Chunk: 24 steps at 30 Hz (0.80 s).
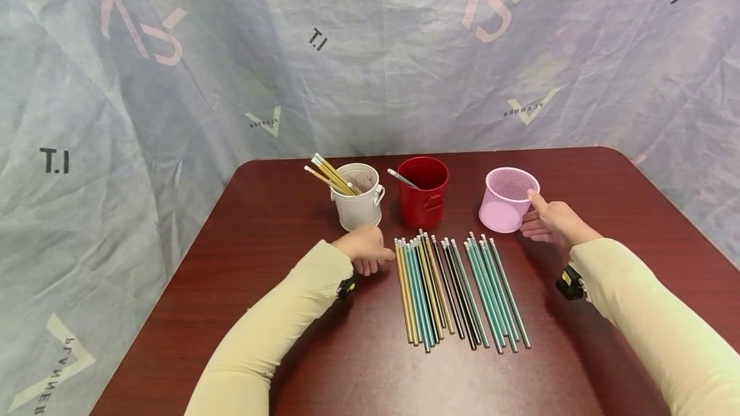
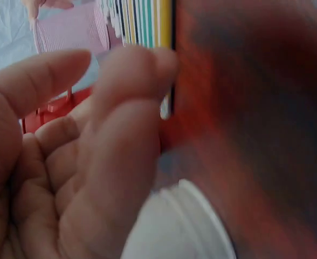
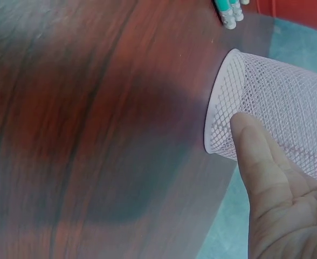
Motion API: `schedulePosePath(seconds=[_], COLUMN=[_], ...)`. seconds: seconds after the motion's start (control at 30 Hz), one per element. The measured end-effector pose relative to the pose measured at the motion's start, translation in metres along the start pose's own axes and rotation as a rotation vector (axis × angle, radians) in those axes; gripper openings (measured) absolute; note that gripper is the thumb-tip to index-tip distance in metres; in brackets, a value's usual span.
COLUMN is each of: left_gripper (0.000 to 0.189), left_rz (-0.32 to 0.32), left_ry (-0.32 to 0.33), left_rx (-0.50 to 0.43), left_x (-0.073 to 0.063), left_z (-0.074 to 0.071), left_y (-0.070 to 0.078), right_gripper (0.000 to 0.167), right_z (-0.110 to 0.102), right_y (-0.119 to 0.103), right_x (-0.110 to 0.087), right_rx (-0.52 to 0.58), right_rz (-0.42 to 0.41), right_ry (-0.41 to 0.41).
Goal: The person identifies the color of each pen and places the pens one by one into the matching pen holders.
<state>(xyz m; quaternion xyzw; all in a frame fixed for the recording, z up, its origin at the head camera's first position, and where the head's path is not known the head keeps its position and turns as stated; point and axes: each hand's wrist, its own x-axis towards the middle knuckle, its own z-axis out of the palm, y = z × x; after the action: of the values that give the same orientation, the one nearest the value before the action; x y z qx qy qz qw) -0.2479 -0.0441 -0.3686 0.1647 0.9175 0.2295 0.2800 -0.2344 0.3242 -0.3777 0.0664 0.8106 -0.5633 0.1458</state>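
My left hand (image 1: pixel 367 249) is low over the table, loosely bent fingers close to the eraser ends of the leftmost yellow pencils (image 1: pixel 406 294). In the left wrist view nothing lies between its thumb and fingers. At the right side of a pink mesh pencil cup (image 1: pixel 500 210) is my right hand (image 1: pixel 556 222), thumb by the rim and fingers extended alongside the wall. Black pencils (image 1: pixel 459 294) and green pencils (image 1: pixel 491 294) lie in rows beside the yellow ones, erasers pointing away from me.
A white bucket (image 1: pixel 360 207) with several yellow pencils stands at the back left. Beside it, a red bucket (image 1: pixel 421 207) holds a green pencil (image 1: pixel 403 178). The dark wooden table (image 1: pixel 260 223) ends at a grey printed cloth (image 1: pixel 358 82) behind the containers.
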Motion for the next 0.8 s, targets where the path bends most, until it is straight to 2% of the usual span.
schedulePosePath(seconds=[0.17,0.33,0.6,0.8], left_gripper=[0.025,0.024,0.028,0.030], left_rz=[0.019,0.012,-0.020,-0.023], left_ry=[-0.006,-0.001,0.018,-0.025], left_rx=[0.066,0.127,0.145,0.133], left_x=[0.006,0.011,0.015,0.018], left_z=[0.015,0.023,0.026,0.025], left_y=[0.010,0.013,0.009,0.007], right_gripper=[0.085,0.084,0.080,0.082], right_z=[0.000,0.001,0.003,0.001], right_y=[0.001,0.000,-0.001,0.000], right_x=[0.000,0.001,-0.001,0.000], right_rx=[-0.014,-0.008,-0.029,-0.019], right_rz=[-0.002,0.002,-0.004,-0.002], right_ry=[-0.002,0.012,0.011,0.014])
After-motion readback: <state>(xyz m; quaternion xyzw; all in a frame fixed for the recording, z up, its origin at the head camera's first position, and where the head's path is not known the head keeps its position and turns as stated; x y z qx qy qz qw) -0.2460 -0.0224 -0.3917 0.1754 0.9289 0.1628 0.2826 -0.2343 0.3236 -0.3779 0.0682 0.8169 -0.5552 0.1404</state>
